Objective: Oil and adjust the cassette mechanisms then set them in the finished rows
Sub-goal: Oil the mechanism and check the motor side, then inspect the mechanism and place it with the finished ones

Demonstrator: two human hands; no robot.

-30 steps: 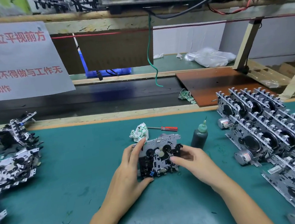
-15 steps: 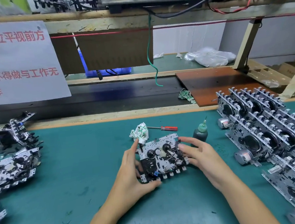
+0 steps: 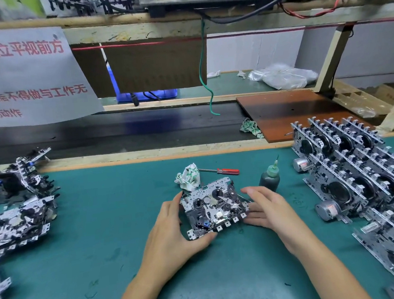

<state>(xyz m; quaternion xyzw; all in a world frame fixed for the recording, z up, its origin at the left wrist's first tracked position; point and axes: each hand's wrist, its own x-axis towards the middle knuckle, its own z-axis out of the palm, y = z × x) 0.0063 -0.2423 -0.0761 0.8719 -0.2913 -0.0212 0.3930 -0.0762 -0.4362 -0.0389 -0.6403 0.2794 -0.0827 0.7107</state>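
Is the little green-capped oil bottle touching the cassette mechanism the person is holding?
Apart. The head view shows teal mat between the oil bottle and the cassette mechanism, with the right hand's fingers in front of the bottle's base.

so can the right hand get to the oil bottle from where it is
Probably yes. The oil bottle stands upright on the mat just beyond the right hand, with nothing between them; the hand would first have to let go of the cassette mechanism.
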